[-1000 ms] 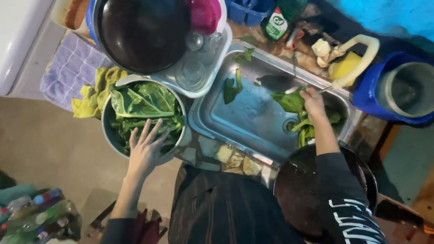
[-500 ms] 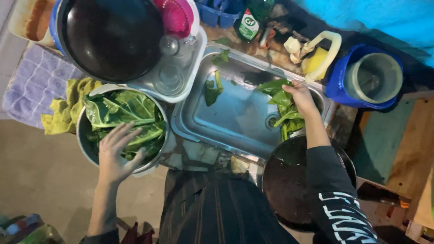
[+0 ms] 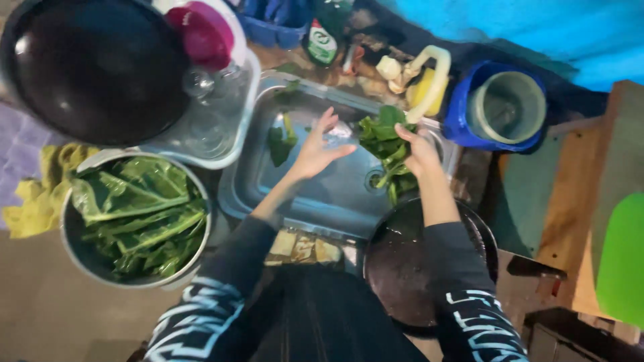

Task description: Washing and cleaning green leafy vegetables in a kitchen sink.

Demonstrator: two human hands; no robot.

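Two hands are held out over the steel sink [image 3: 322, 194] in the middle of the frame, both forearms in dark sleeves with pale lettering. The left hand [image 3: 314, 149] is seen released, fingers spread and palm turned toward the right, above the basin and grasping nothing. The right hand [image 3: 419, 151] is closed around a bunch of green leaves [image 3: 386, 144], which is held above the drain at the right side of the sink, the stems hanging down toward it. A few loose leaf pieces [image 3: 280, 141] are seen lying in the upper left of the basin.

At the lower left a metal bowl [image 3: 80, 258] is filled with large green leaves, with a yellow cloth [image 3: 37, 194] beside it. A big dark pan [image 3: 94, 67] is seen at the upper left, resting on a clear tray with a pink lid [image 3: 201, 33]. A green bottle [image 3: 325, 30] stands at the top centre, and a blue bucket [image 3: 500, 107] at the upper right. A dark round pan [image 3: 409, 268] is set just below the sink. A wooden surface [image 3: 570, 201] is seen along the right edge.
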